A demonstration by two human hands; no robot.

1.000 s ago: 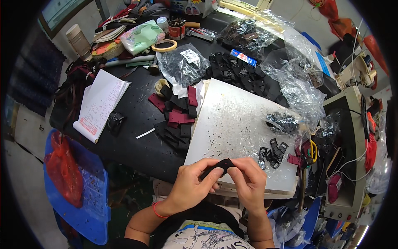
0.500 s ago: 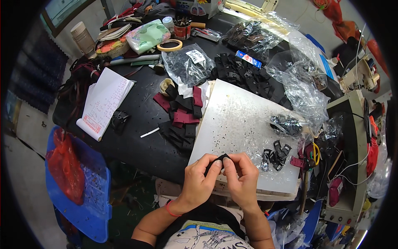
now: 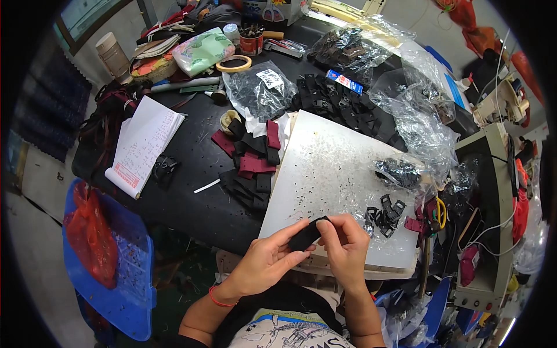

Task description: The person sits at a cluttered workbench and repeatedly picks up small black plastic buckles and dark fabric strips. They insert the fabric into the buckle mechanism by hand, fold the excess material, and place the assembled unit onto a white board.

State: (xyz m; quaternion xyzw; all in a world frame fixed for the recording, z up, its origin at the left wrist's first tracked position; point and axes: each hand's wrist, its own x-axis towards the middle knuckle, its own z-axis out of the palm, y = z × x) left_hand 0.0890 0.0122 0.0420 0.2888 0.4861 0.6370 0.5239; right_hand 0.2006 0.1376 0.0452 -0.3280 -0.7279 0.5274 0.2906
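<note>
A short, flat piece of black strap [image 3: 306,235] is held between my two hands over the near edge of the white board [image 3: 336,145]. My left hand [image 3: 262,264] has its fingers and thumb closed around the strap's lower part. With thumb and fingers, my right hand [image 3: 348,248] pinches its upper right end. The fingertips behind the strap are partly hidden. Beside my right hand lie several black plastic buckles [image 3: 386,217] on the board. Folded black straps [image 3: 248,188] and maroon strap pieces [image 3: 255,165] are heaped along the board's left edge.
More black straps with buckles [image 3: 331,101] are piled behind the board, near clear plastic bags [image 3: 426,127]. A written notepad [image 3: 145,139] and a tape roll [image 3: 234,64] lie to the left. Yellow-handled scissors [image 3: 442,213] sit at the right. A blue chair [image 3: 136,290] stands lower left.
The strap has turned so that its broad face shows. My left hand has shifted left and loosened around it, while my right hand has moved slightly right, still pinching the end.
</note>
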